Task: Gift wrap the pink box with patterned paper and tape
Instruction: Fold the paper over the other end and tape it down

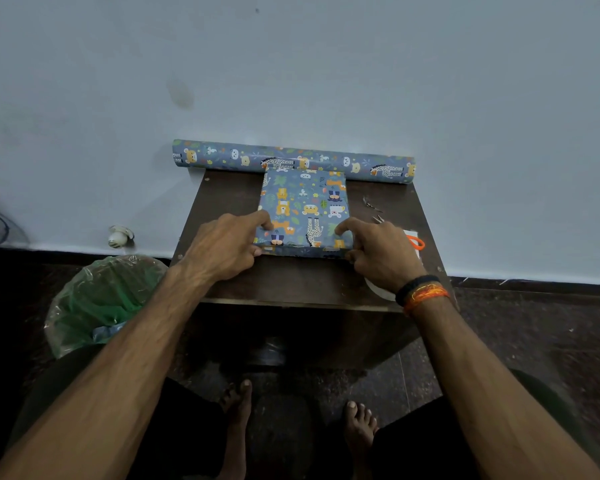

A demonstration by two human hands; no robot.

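On the dark table point(222, 188), both hands' curled fingers point(264, 221) gripping the wrapped box point(303, 206), paper roll point(291, 161) just behind.

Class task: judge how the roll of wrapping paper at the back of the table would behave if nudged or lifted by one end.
The roll of wrapping paper is a long cylinder lying against the wall, so it would probably roll forward if nudged. Both ends overhang the table, so it may tip. Lifted by one end, it might sag.

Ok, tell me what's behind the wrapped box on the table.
Behind the box a paper roll lies along the wall, at the table's far edge. The box hides the roll's lower middle, so whether they touch can't be seen.
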